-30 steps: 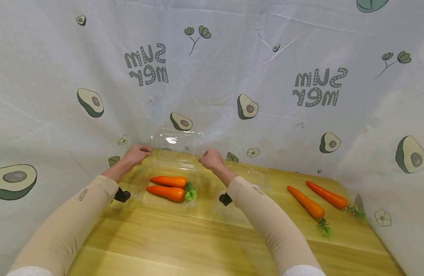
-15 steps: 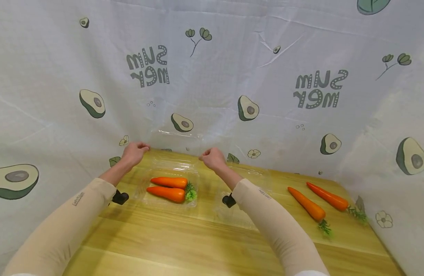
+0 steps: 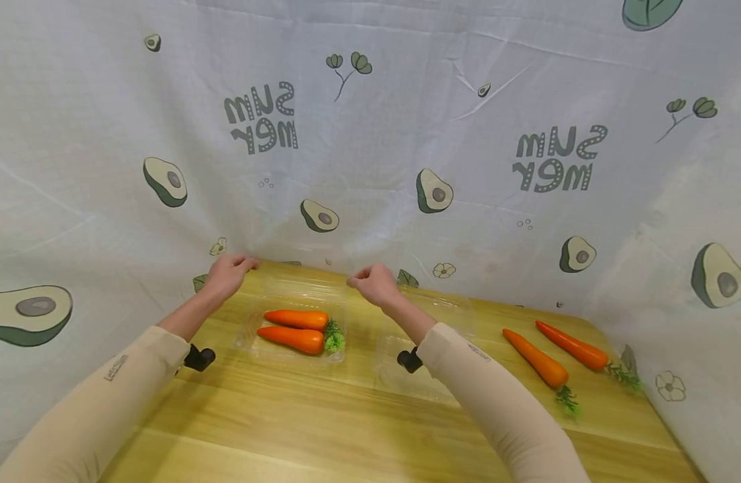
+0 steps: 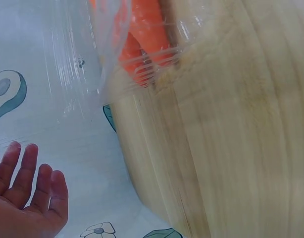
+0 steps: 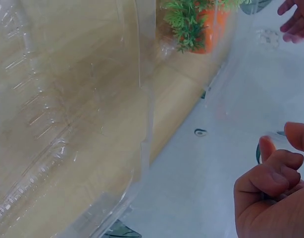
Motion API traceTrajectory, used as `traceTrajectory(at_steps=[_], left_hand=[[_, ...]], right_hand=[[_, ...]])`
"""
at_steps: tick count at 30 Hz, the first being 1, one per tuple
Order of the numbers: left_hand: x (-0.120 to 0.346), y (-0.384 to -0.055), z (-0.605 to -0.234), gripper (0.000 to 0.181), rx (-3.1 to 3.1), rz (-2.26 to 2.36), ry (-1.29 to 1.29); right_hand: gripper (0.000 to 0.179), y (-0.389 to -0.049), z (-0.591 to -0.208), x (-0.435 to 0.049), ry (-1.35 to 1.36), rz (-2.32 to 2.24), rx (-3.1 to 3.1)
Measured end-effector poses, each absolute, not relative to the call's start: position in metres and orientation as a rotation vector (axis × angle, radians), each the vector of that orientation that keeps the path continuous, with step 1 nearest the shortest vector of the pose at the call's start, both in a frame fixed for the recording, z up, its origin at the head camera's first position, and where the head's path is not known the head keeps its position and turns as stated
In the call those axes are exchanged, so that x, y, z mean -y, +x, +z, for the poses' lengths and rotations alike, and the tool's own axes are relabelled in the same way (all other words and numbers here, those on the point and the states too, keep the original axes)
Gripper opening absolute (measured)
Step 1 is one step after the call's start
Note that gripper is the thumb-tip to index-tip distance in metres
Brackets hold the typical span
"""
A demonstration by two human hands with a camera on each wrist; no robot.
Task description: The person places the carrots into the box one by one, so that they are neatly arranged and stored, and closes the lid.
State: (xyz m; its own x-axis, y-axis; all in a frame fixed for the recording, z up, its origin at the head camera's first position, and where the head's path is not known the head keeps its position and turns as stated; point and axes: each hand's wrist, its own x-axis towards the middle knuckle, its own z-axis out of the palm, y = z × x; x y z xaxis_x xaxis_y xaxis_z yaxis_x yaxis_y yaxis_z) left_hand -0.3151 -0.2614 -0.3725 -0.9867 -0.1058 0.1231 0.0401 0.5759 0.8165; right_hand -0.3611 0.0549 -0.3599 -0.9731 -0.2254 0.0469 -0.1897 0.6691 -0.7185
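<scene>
My left hand (image 3: pixel 228 274) is up at the table's back edge, left of a clear plastic clamshell box (image 3: pixel 243 339). In the left wrist view its fingers (image 4: pixel 29 166) are spread loosely, with nothing in them. Two carrots (image 3: pixel 293 339) with green tops (image 3: pixel 333 337) lie side by side in the box. The transparent lid (image 3: pixel 306 285) is tipped back behind it, hard to see against the cloth. Right of the lid is my right hand (image 3: pixel 375 284), fingers loosely curled, thumb and forefinger slightly apart; no held thing shows.
A second clear clamshell box (image 3: pixel 388 376), its lid (image 3: pixel 451 308) folded back, lies under my right forearm. Farther right on the wooden table (image 3: pixel 286 429) are two more carrots, a nearer one (image 3: pixel 536 359) and a farther one (image 3: pixel 572 345). An avocado-printed curtain (image 3: pixel 370 147) hangs behind.
The lid of the carrot box stood upright between my hands and has tipped back out of clear sight. My left hand has drawn away to the left; my right forearm has shifted right.
</scene>
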Motion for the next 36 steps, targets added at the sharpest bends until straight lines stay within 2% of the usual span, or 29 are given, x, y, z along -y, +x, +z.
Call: traceTrajectory(at_steps=[15, 29, 36], left_hand=[[0.261, -0.292, -0.386, 0.048, 2.624, -1.330, 0.005], [0.271, -0.271, -0.404, 0.048, 2.642, -1.106, -0.173], [0.274, -0.262, -0.410, 0.038, 2.662, -1.079, -0.246]], right_hand=[[0.025, -0.346, -0.367, -0.063, -0.445, -1.165, -2.822], [0.030, -0.329, -0.370, -0.069, -0.625, -0.937, -2.848], [0.032, -0.320, -0.376, -0.070, -0.700, -0.806, -2.881]])
